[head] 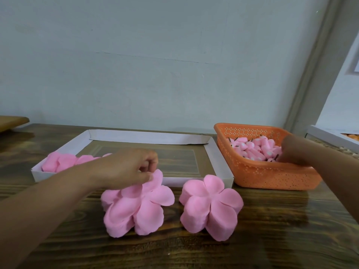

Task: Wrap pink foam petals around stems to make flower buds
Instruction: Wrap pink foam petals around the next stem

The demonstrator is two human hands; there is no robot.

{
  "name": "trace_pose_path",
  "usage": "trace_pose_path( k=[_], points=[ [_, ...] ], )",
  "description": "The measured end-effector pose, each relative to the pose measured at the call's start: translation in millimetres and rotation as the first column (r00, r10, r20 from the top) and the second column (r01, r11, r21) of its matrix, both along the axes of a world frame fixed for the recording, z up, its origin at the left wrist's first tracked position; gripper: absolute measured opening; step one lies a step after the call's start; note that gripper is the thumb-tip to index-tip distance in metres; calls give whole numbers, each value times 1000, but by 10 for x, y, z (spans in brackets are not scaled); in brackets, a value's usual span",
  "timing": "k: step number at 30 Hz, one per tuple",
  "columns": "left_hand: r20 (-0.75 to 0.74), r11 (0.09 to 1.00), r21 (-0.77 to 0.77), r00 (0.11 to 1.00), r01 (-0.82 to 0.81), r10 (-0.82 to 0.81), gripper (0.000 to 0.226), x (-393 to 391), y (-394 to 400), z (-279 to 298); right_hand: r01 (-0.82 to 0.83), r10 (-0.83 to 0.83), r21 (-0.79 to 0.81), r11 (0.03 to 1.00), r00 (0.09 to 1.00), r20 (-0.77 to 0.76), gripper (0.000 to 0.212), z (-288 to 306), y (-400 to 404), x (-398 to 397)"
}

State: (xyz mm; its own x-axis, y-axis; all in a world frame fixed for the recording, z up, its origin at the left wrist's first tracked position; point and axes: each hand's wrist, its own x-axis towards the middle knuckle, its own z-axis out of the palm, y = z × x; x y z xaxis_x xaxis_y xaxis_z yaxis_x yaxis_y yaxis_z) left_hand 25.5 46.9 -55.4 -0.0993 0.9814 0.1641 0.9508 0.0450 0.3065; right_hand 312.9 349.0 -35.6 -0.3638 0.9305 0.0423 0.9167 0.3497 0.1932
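Two stacks of pink flower-shaped foam petals stand on the wooden table, a left stack (136, 208) and a right stack (210, 206). My left hand (126, 167) pinches the far edge of the top petal on the left stack and lifts it slightly. My right hand (293, 150) reaches into the orange basket (262, 175), its fingers curled among the pink buds with dark stems (252, 150). Whether it grips one is hidden.
A shallow white cardboard tray (219, 162) lies behind the stacks, with more pink petals (62, 162) in its left corner. A white box edge (330, 136) shows at far right. The wall rises close behind the table.
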Motion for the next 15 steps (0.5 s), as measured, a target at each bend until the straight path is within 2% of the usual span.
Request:
trace_pose_path(
  k=[8, 13, 15],
  points=[
    [10, 989, -143, 999, -34, 35, 25, 23, -4, 75, 4, -4, -10, 1000, 1000, -3, 26, 27, -66, -6],
    [13, 979, -205, 1000, -25, 28, 38, 38, -27, 116, 6, -7, -16, 1000, 999, -43, 29, 16, -17, 23],
    [50, 977, -213, 998, -34, 46, 34, 40, -47, 135, 8, -8, -12, 1000, 998, -57, 29, 8, -4, 34]
  ],
)
